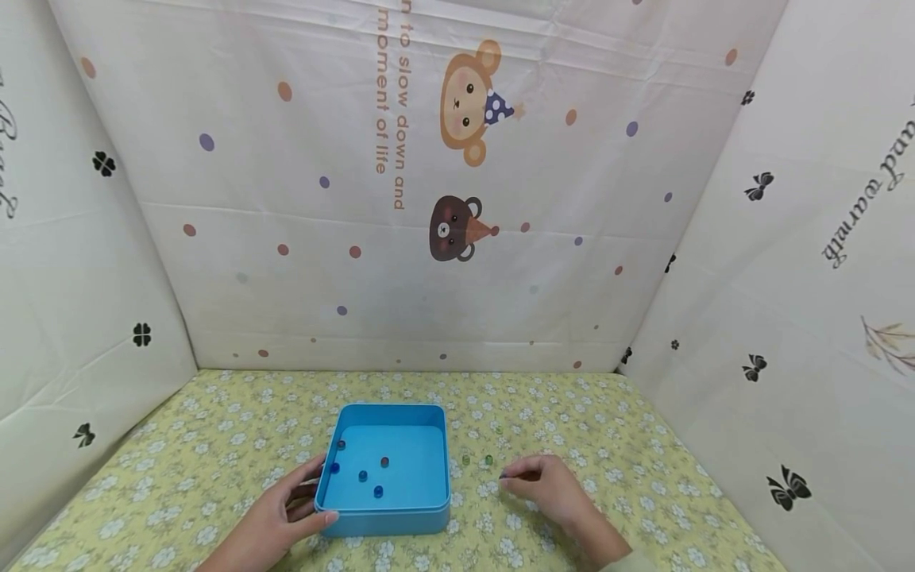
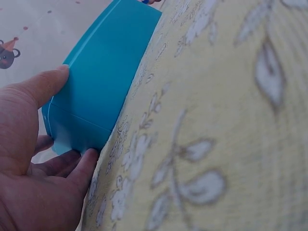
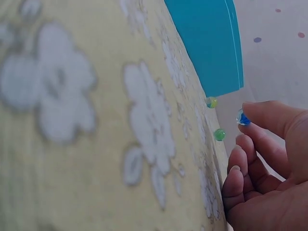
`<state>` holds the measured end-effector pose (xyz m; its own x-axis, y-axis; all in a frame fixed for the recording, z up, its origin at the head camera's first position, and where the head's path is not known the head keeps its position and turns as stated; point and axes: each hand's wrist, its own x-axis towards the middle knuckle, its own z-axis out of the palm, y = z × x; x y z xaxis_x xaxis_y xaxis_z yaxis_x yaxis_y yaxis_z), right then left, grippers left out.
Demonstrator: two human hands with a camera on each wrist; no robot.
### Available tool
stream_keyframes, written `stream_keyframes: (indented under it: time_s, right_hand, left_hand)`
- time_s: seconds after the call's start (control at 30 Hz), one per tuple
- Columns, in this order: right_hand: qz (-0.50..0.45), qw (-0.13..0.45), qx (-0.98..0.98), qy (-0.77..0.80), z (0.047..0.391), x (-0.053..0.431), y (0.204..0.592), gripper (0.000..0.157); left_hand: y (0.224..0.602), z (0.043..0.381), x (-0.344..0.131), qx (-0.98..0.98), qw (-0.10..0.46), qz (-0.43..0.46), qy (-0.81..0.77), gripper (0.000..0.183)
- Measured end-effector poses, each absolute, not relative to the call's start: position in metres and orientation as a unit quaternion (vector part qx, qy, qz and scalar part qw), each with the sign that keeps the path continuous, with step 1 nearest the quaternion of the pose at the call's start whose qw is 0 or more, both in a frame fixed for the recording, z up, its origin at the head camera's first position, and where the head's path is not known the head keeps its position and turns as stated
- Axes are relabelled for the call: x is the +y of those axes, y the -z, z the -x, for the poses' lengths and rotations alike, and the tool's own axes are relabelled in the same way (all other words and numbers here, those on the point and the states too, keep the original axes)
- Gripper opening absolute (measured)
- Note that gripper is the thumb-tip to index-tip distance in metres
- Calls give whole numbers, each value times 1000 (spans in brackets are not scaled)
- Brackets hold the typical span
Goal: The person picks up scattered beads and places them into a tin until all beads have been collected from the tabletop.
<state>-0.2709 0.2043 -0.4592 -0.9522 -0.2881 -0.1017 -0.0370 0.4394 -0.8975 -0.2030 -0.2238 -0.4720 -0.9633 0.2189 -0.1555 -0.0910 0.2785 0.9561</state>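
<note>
A square blue box (image 1: 396, 520) without a lid stands on the cloth, with several marbles on its floor. Blue marbles (image 1: 378, 492) and a reddish marble (image 1: 384, 461) are among them. My left hand (image 1: 275, 508) grips the box's front left corner, thumb at the front rim and fingers along the left side. Between thumb and forefinger, my right hand (image 1: 546, 488) pinches a clear and blue marble (image 3: 243, 117), right of the box and low over the cloth. Beyond that hand lie a green marble (image 3: 219, 134) and a yellow-green marble (image 3: 211, 102).
A yellow flowered cloth (image 1: 236, 445) covers the table. Another pale green marble (image 1: 499, 429) lies farther back on it, right of the box. White printed sheets (image 1: 386, 318) rise as walls at the back and on both sides.
</note>
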Motion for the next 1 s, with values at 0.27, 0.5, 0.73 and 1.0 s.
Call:
stream_keyframes:
  time_s: [0.27, 0.5, 0.73, 1.0]
  right_hand:
    - [115, 110, 825, 542, 268, 199, 462, 29]
    - [114, 118, 804, 571, 265, 193, 460, 36]
    - [116, 99, 800, 580, 264, 189, 458, 37]
    - [120, 88, 786, 600, 265, 183, 459, 35]
  left_hand:
    - [472, 203, -223, 789, 128, -44, -599, 93]
    - [473, 202, -223, 794, 124, -40, -593, 93]
    - [472, 202, -223, 793, 125, -44, -594, 93]
    - [471, 201, -223, 794, 124, -46, -593, 94]
